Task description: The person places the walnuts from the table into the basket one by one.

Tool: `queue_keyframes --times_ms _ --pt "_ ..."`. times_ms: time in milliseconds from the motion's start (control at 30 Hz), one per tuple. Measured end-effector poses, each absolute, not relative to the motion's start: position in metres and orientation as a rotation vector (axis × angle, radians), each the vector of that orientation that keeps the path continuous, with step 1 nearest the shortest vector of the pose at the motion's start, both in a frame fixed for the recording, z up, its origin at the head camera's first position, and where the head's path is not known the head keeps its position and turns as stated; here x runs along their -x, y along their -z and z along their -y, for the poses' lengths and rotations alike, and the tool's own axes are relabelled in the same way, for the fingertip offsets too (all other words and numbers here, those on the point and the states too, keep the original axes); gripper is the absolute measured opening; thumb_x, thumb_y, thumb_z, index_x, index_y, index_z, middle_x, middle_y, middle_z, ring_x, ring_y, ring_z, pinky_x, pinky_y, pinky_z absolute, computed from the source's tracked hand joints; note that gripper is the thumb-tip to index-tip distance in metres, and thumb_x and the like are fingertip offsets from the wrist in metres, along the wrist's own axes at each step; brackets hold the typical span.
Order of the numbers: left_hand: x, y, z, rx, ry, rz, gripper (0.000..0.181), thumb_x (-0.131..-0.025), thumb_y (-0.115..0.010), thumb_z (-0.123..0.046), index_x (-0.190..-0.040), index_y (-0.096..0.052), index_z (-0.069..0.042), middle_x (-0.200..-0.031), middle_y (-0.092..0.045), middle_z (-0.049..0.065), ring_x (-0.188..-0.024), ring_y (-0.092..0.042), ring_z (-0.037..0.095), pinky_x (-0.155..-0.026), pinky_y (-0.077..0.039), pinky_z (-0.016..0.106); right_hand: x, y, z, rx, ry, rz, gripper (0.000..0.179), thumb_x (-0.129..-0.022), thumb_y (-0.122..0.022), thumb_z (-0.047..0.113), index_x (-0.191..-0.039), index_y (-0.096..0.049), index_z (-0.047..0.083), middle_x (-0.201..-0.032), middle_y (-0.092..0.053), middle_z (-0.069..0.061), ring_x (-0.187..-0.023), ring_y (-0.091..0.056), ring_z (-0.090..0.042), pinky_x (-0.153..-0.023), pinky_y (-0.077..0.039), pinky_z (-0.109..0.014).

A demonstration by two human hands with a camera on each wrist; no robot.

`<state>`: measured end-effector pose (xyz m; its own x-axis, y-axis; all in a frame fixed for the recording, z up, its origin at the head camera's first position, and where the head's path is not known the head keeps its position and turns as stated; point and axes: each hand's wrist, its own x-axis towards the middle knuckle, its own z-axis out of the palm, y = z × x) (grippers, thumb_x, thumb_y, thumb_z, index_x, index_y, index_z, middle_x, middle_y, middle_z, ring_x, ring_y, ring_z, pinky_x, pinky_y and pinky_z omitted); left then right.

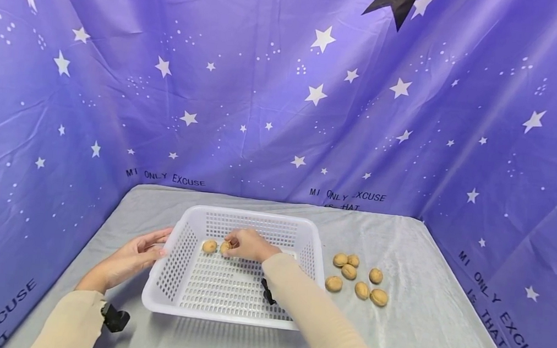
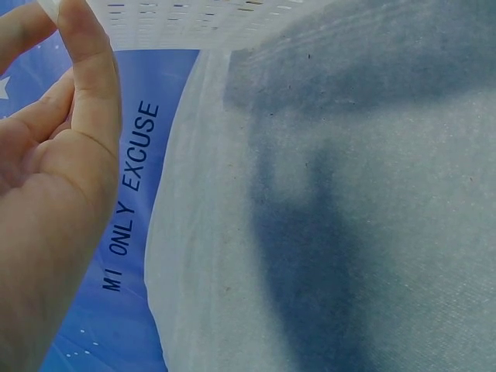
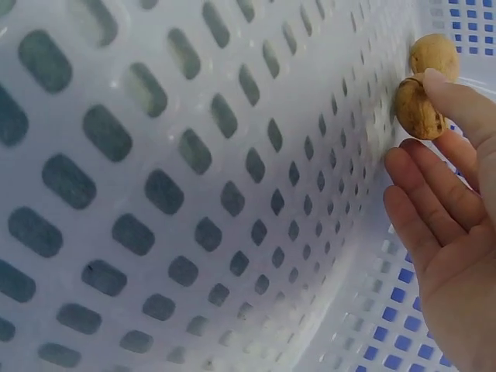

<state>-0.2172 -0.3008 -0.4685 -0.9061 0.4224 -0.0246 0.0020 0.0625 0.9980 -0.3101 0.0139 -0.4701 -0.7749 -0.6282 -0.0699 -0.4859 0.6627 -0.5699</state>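
Observation:
A white plastic basket point(image 1: 231, 318) with slotted walls stands on the grey cloth. My left hand point(image 1: 127, 257) is at its left side, thumb and fingertips at the rim, holding it there. In the left wrist view the hand point(image 2: 70, 147) reaches up to the basket's edge point(image 2: 194, 31). Inside the basket, my right hand point(image 1: 251, 245) pinches a walnut point(image 1: 225, 247) between thumb and index finger. The right wrist view has this walnut point(image 3: 419, 110) low by the basket floor, the other fingers extended below it. A second walnut point(image 1: 209, 246) lies just left of it in the basket.
Several walnuts point(image 1: 362, 289) lie loose on the grey cloth point(image 1: 444, 321) to the right of the basket. A purple star-printed curtain point(image 1: 266, 84) encloses the table at the back and both sides. My right forearm point(image 1: 318, 315) crosses the basket's front right corner.

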Motion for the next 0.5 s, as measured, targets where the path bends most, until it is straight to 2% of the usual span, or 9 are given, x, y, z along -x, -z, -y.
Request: queue_keyframes --times_ms 233,500 --pt "0.216 0.470 0.302 -0.441 -1.923 -2.024 0.064 -0.104 -0.052 -0.003 -0.157 -0.018 0.004 -0.150 -0.031 0.030 -0.120 -0.059 0.018 -0.098 -0.049 0.028 0.307 0.451 -0.024 0.914 0.760 -2.592 0.051 -0.091 -0.076 0.030 -0.136 -0.062 0.008 -0.125 -0.067 -0.008 -0.112 -0.063 -0.018 -0.095 -0.052 -0.030" --pt "0.218 0.471 0.302 -0.456 -1.937 -2.026 0.063 -0.104 -0.051 -0.002 -0.156 -0.018 0.006 -0.148 -0.031 0.032 -0.117 -0.060 0.017 -0.098 -0.050 0.029 0.310 0.415 -0.041 0.985 0.773 -2.569 0.049 -0.092 -0.075 0.026 -0.136 -0.061 0.009 -0.127 -0.066 -0.006 -0.113 -0.063 -0.018 -0.094 -0.051 -0.026"
